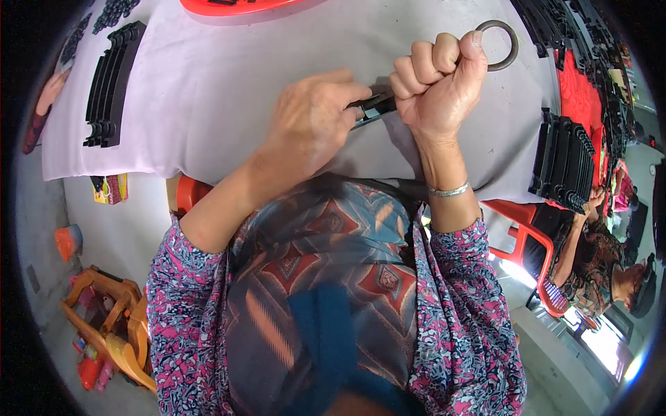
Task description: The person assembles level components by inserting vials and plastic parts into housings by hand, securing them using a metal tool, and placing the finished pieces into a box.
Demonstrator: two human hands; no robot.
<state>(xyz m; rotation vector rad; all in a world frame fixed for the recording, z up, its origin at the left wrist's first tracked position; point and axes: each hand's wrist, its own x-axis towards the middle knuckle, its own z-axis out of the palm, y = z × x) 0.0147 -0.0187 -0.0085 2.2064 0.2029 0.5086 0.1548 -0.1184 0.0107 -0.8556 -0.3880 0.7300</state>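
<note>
My right hand is closed in a fist around a dark metal tool that ends in a large round ring. The ring sticks out beyond my thumb; the rest of the tool is mostly hidden in the fist. To its left, my left hand pinches a small black piece between thumb and fingers. That piece lies close against the little-finger side of my right fist, just above the cloth. Whether the tool touches it, I cannot tell.
A pale cloth covers the table. Ribbed black strips lie at the left, more black strips at the right edge. A red basin stands at the far side. Another person sits at the right near a red chair.
</note>
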